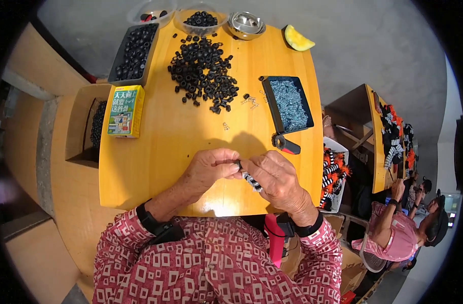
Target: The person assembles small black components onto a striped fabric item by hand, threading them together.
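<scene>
My left hand point(211, 168) and my right hand point(276, 178) meet above the near middle of the wooden table point(155, 177). A small black piece point(238, 164) is pinched in the left fingertips, partly hidden by them. From under my right fingers hangs a black-and-white striped piece point(252, 181); its upper end is covered. Both hands are closed, with their fingertips nearly touching. Farther off lies a heap of small black ring-like parts point(203, 71). A few tiny spring-like metal bits point(250, 101) lie beside the heap.
At the right stand a black tray of small silvery pieces point(292, 104), a black-and-red cylinder point(286, 144) and a box of striped pieces point(335, 177). A parts bin point(135, 53) and yellow-green carton point(126, 111) are left. Bowls point(246, 24) and a melon slice point(298, 38) line the back. A co-worker point(401, 230) sits right.
</scene>
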